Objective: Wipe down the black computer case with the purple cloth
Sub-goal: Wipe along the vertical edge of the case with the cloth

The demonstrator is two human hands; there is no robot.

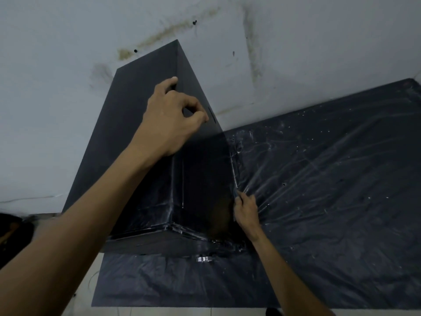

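The black computer case (141, 124) stands tall against a stained wall, its lower part wrapped in clear plastic film (303, 179). My left hand (169, 117) straddles the case's upper front edge, with the fingers on one face and the thumb curled onto the other. Down at the case's lower right edge, my right hand (247, 213) pinches the film, which stretches in wrinkles to the right. No purple cloth is in view.
A black mat (182, 286) lies on the tiled floor under the case and runs far to the right beneath the wrinkled film. A small shiny round foot (204, 259) shows under the case's front. A dark object (13, 233) sits at the left edge.
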